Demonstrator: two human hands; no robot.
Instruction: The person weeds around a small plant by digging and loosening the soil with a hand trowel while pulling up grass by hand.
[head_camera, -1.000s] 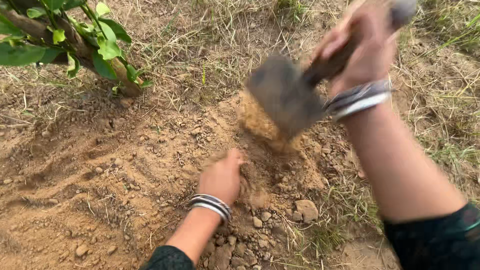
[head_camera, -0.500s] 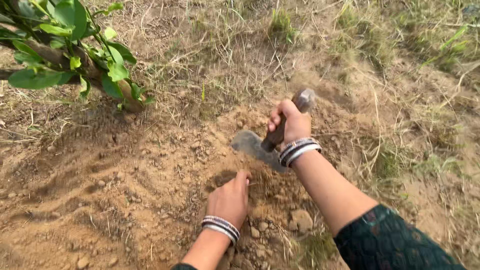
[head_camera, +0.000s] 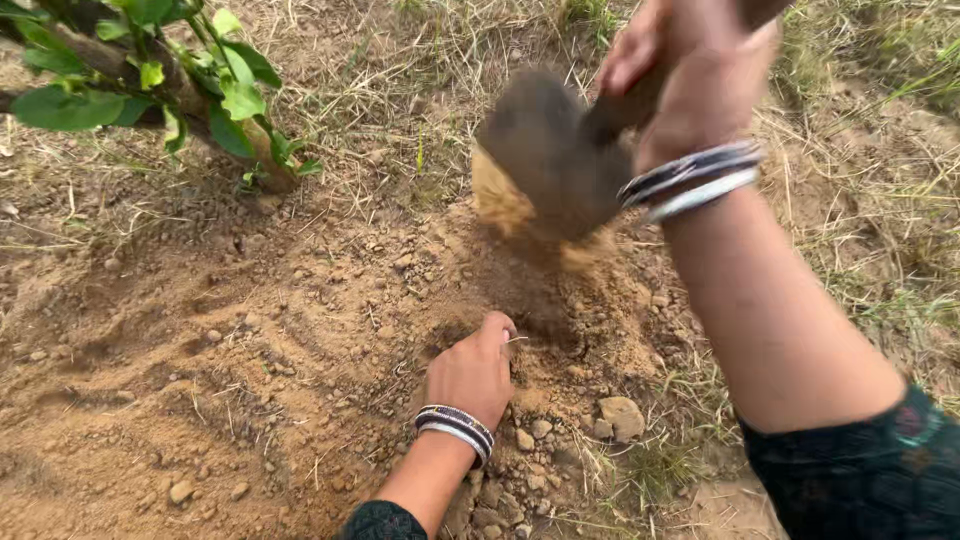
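Shrub top left: green-leaved woody plant (head_camera: 150, 80), stem leaning into the dry brown soil (head_camera: 200, 330), crown cut off by the frame edge. Ground around it is loosened dirt with straw-coloured dry grass (head_camera: 400, 100) beyond.

Left hand (head_camera: 475, 375) lower centre, palm down, fingers curled and pressed into a shallow dug hollow in the dirt (head_camera: 530, 310). It looks braced there or feeling the loose soil. Cannot tell whether it grips anything; fingertips are buried or turned away. Striped bangles (head_camera: 455, 430) on that wrist, dark green sleeve just showing at the bottom edge.

Small pale stones (head_camera: 620, 415) just right of that hand, beside the hollow.

Right hand (head_camera: 690, 90) top right, raised well above the ground, closed tight round the dark wooden handle of a short hoe with a flat dark metal blade (head_camera: 550, 150). Blade hangs over the hollow with soil falling off it. The grip sits close to the blade end, likely for control.

Hard to read: blade and right hand are motion-blurred, handle end is cut off at the top edge, blade edge shape unclear. Silver-and-dark bangles (head_camera: 690, 180) on the right wrist.
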